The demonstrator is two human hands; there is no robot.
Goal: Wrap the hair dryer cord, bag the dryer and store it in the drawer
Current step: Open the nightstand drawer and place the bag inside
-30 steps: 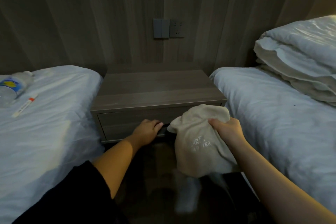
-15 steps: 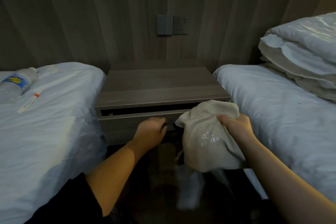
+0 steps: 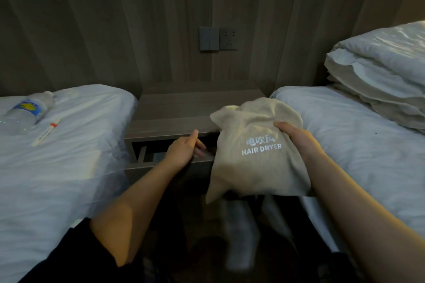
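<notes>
A beige cloth bag [image 3: 253, 163] printed "HAIR DRYER" hangs in front of the nightstand's right side, bulging with its contents; the dryer itself is hidden inside. My right hand [image 3: 299, 140] grips the bag's upper right side. The nightstand [image 3: 174, 119] drawer [image 3: 161, 164] stands partly pulled out, with a dark gap showing below the top. My left hand [image 3: 184, 150] holds the drawer front's top edge, fingers curled over it and thumb raised.
A white bed [image 3: 57, 179] flanks the nightstand on the left, with a plastic water bottle [image 3: 25, 115] and a small white tube [image 3: 46, 132] lying on it. On the right, another bed [image 3: 358, 151] carries a folded duvet [image 3: 379, 76]. A wall socket [image 3: 218, 38] sits above.
The drawer has gone from closed to partly pulled out under my left hand. My right hand has lifted the bag higher, up in front of the nightstand top.
</notes>
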